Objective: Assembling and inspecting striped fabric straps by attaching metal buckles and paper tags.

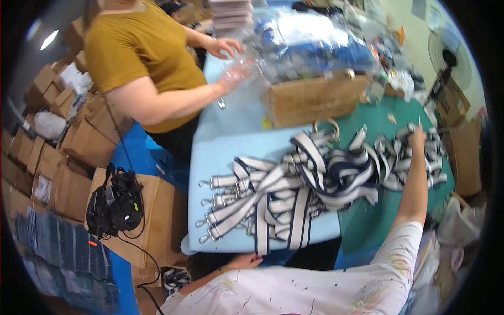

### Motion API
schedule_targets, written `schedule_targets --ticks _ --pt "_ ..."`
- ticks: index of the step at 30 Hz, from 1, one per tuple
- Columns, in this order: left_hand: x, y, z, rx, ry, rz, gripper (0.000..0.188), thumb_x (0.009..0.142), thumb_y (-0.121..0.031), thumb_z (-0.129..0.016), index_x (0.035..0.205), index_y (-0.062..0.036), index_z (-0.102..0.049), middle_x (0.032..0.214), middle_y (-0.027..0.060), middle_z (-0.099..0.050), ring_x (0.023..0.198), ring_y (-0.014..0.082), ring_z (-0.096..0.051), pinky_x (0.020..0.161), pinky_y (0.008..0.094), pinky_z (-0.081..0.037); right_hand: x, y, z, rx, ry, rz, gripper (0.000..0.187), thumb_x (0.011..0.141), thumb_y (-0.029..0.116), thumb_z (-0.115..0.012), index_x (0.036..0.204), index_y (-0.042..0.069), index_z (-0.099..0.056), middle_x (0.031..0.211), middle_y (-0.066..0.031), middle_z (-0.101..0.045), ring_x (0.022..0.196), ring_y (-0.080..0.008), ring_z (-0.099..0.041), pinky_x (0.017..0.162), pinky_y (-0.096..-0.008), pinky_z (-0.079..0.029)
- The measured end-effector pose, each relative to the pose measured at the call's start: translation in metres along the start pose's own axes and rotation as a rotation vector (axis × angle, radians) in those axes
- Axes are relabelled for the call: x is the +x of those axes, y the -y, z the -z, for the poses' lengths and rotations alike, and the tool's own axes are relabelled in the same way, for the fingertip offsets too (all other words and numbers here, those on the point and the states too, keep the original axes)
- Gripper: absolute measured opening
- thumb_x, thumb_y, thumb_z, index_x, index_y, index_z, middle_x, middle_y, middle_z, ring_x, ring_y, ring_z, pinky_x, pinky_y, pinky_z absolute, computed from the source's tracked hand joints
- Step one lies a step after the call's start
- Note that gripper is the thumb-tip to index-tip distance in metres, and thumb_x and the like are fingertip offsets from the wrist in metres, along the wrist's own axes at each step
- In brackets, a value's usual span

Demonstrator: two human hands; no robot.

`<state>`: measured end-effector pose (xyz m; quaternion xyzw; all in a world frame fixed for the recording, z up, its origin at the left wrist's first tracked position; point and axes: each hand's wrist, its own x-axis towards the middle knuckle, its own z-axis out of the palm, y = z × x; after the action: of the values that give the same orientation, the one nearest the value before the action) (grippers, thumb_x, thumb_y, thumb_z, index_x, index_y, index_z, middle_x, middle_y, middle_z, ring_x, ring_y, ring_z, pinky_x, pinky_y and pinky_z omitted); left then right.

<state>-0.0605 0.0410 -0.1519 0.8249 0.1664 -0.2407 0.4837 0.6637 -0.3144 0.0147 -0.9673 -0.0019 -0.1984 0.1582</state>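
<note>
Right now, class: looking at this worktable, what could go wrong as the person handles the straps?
1. The right hand reaches the far end of the tangled straps; pulling one could drag others along.
2. Straps overhang the table edge near the left hand and might slide off.
3. Metal clips could snag neighbouring straps.

Your right hand (417, 137) reaches far out over the table (220, 157) and rests on the far end of a heap of striped webbing straps (315, 184), cream with dark navy bands and metal clips. Your left hand (247, 261) sits low at the table's near edge, fingers loosely curled, touching no strap. Across from you, a person in a mustard shirt (136, 52) handles clear plastic bags (241, 73) with both hands. A cardboard box (315, 100) stands just beyond the straps, and black cables (113, 202) lie on another box to your left.
</note>
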Motion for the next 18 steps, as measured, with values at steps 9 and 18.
schedule_targets --ticks 9,18 --pt "-0.019 -0.06 0.009 -0.165 0.1 -0.361 0.041 0.088 -0.019 -0.061 0.125 -0.0038 -0.052 0.109 0.0147 -0.062 0.096 0.0236 -0.064 0.082 0.032 -0.051 -0.272 0.199 0.163 0.621 0.357 0.553 0.026 0.088 0.006 -0.06 0.114 0.007 -0.061 0.101 -0.0059 -0.064 0.09 -0.0138 -0.06 0.077 -0.026 -0.048" --pt "-0.08 0.029 0.001 0.427 -0.374 -0.234 0.033 0.079 -0.022 -0.067 0.108 -0.0067 -0.062 0.112 0.013 -0.059 0.104 0.0311 -0.055 0.088 0.0424 -0.042 -0.401 0.28 0.15 0.482 0.067 1.059 0.013 0.079 0.017 -0.068 0.09 0.01 -0.067 0.083 -0.0054 -0.063 0.081 -0.0249 -0.06 0.07 -0.0351 -0.048"
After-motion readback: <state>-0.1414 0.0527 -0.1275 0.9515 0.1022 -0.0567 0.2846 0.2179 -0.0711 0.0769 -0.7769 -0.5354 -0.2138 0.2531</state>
